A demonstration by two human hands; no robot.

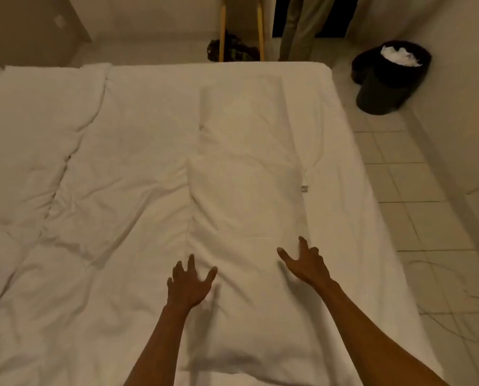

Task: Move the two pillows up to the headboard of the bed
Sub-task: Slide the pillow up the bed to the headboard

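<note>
White bedding fills most of the frame: a bed (pixel 352 168) with a rumpled duvet (pixel 99 174) covering its left and centre, seen from above under dim, warm light. Two bare hands reach forward from the lower edge of the frame. One long white pillow (pixel 249 168) lies lengthwise down the right-centre of the bed, running from near the far edge to the lower part of the frame; only this one pillow can be made out clearly, and a second cannot be told apart from the folds of the duvet.

The left hand (pixel 188 288) hovers at the pillow's near left side, its fingers (pixel 191 264) spread wide with the thumb splayed out, gripping nothing; whether the fingertips touch the fabric cannot be told. The right hand (pixel 306 264) sits at the pillow's near right side, likewise spread wide and empty, thumb pointing toward the left and index finger stretched forward.

Pale floor tiles (pixel 405 190) run along the right of the frame. One dark waste bin (pixel 385 82), holding crumpled white paper, stands at the upper right, well apart from the bed. Two yellow wooden poles (pixel 222 32) rise beyond the bed's far edge at upper centre, beside a hanging curtain (pixel 302 26).
</note>
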